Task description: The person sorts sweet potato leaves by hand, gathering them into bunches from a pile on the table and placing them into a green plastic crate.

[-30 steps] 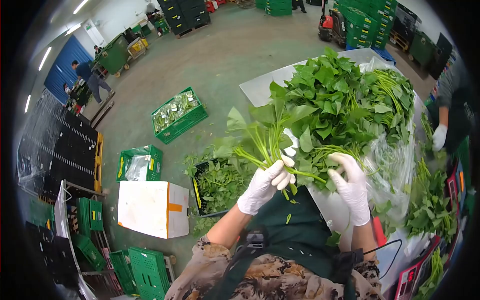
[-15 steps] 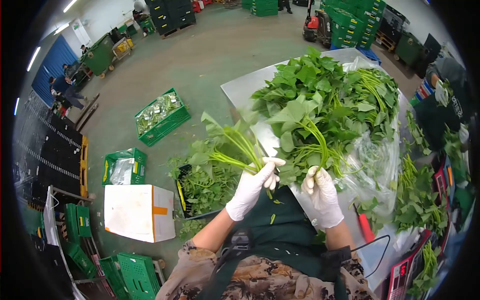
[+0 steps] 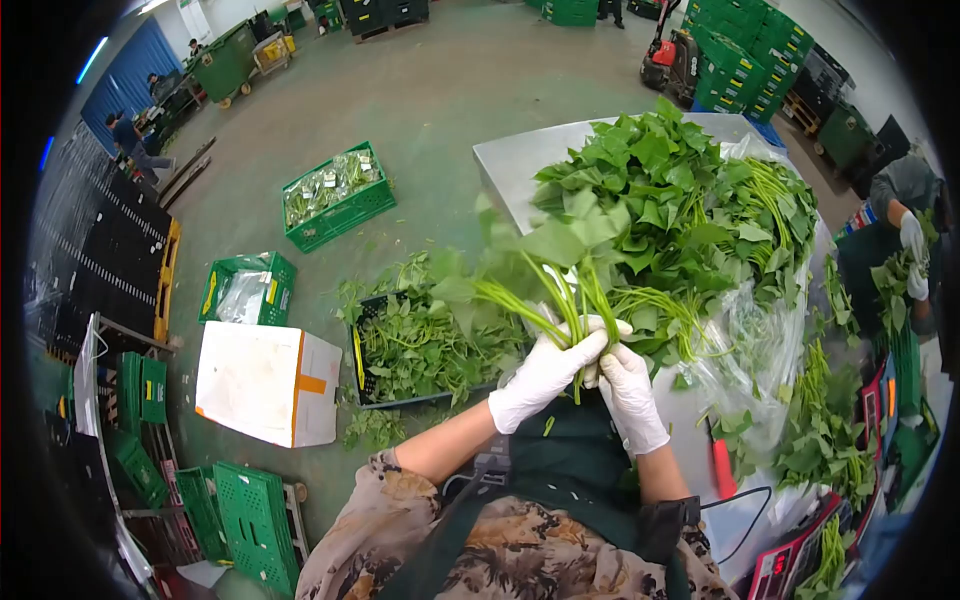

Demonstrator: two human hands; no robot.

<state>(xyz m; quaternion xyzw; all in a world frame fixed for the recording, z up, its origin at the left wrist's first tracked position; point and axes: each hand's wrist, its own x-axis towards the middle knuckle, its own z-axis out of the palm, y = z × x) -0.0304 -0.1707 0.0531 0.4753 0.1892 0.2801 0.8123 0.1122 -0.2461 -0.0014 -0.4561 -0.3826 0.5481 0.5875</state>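
My left hand (image 3: 552, 372), in a white glove, is closed around a bunch of leafy green stems (image 3: 545, 300) held upright in front of my apron. Right against it, my gloved right hand (image 3: 632, 398) pinches the lower stems, its fingertips touching the left hand. The cut ends stick out below the fingers, and the leaves at the top are smeared by motion. Just beyond lies a large heap of leafy greens (image 3: 660, 190) on the metal table (image 3: 510, 165). Beside the heap is crumpled clear plastic (image 3: 745, 335).
A dark crate of loose greens (image 3: 420, 350) stands at left, near a white box (image 3: 250, 380) and a green crate of packed greens (image 3: 340, 200). At right are a red-handled tool (image 3: 722, 468), a red scale (image 3: 790, 555) and a co-worker's gloved hand (image 3: 912, 235) with greens.
My right hand has moved left with its stems to meet the left hand, joining the two bunches. My left hand has shifted right. The view has tilted slightly.
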